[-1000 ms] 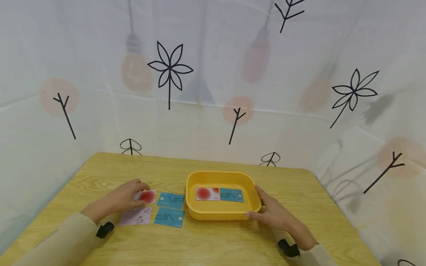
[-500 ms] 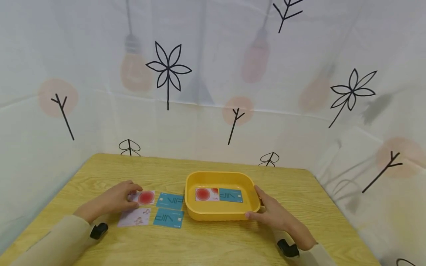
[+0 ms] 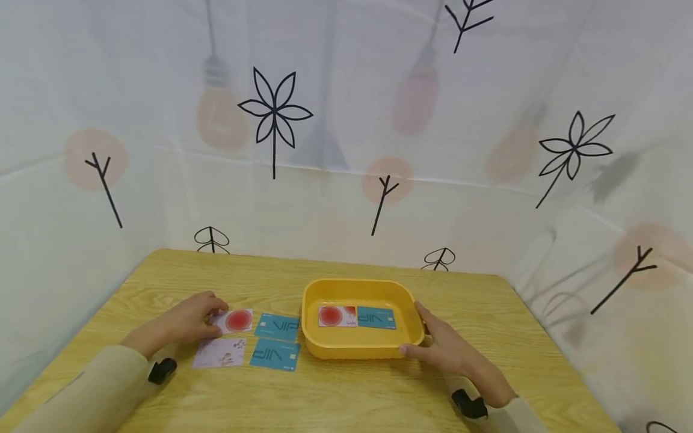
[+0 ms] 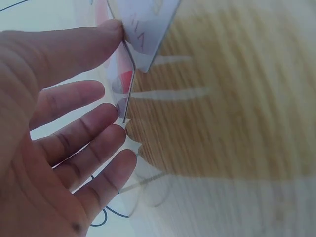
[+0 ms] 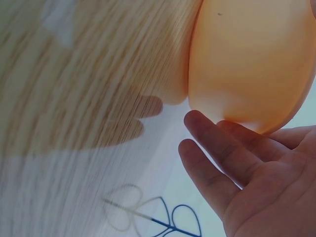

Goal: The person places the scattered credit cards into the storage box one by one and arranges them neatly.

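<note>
Now the left hand (image 3: 186, 323) had its grip pinched on the left end of a red-dotted card (image 3: 238, 320), just behind the lilac card (image 3: 219, 353) on the table (image 3: 335, 400), while the right hand (image 3: 452, 347) held the yellow tray (image 3: 357, 352) by its right end, two cards (image 3: 376, 317) lying inside!

Head camera: looks forward and down from the table's (image 3: 346, 400) 6 o'clock side, set back enough to take in the printed cloth (image 3: 335, 120) at 12. Left-wrist camera: very near, looking past the left hand's (image 4: 39, 170) palm to the red-dotted card (image 3: 238, 321), both shared with the head view near its 8 o'clock. Right-wrist camera: likewise close, past the right hand's (image 5: 264, 177) palm to the yellow tray's (image 5: 247, 59) wall, shared near 5.
</note>
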Available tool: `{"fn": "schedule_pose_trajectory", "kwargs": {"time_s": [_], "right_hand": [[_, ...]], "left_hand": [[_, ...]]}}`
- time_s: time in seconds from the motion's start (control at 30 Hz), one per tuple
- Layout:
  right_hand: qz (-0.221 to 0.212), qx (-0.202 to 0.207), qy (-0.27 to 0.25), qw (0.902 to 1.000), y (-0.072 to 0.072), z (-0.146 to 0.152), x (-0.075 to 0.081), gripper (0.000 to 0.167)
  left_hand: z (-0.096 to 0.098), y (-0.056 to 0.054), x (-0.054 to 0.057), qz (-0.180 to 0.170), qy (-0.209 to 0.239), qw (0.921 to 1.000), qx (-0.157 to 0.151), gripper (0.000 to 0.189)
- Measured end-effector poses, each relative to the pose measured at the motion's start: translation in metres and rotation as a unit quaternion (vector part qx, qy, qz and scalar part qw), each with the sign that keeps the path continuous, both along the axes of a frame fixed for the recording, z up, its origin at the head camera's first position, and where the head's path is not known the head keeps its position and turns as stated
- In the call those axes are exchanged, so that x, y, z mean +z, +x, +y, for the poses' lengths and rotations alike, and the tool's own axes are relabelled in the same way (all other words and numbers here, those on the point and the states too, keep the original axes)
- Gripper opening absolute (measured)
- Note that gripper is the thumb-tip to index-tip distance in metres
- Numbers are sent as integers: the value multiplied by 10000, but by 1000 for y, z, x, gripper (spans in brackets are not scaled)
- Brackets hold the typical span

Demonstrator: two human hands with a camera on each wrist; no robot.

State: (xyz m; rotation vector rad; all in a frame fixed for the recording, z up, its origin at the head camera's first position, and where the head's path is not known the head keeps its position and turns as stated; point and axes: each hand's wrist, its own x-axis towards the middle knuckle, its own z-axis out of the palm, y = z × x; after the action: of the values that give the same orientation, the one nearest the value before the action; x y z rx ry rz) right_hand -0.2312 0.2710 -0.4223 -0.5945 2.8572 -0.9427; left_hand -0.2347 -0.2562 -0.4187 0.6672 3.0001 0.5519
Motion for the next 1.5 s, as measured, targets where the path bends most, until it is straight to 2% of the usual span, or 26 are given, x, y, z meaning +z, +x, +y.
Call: {"fn": "schedule_pose_trajectory", "kwargs": {"time_s": [0.1,0.33,0.47,0.77,1.0,1.37,1.5], "right_hand": [[3,19,-16,10000,0,0,0,110],[6,40,-51,10000,0,0,0,110],[0,26,-40,10000,0,0,1,110],[18,42,-20,10000,1,0,2,109],[23,25,37,10000,1,0,1,110],[-23,16,29,10000,1,0,1,110],[-20,26,1,10000,1,0,1,109]], "left_hand": [[-1,-2,0,-35,-35,10000,20,41],[3,-5,6,-430,-48,9981,440,41],[4,-7,9,-527,-72,9973,498,43],[4,-5,8,-420,-89,9978,502,41],[2,-3,5,-235,84,9987,451,41],[1,-7,-2,-70,383,9986,371,40],[2,-8,-5,-154,551,9970,518,42]]}}
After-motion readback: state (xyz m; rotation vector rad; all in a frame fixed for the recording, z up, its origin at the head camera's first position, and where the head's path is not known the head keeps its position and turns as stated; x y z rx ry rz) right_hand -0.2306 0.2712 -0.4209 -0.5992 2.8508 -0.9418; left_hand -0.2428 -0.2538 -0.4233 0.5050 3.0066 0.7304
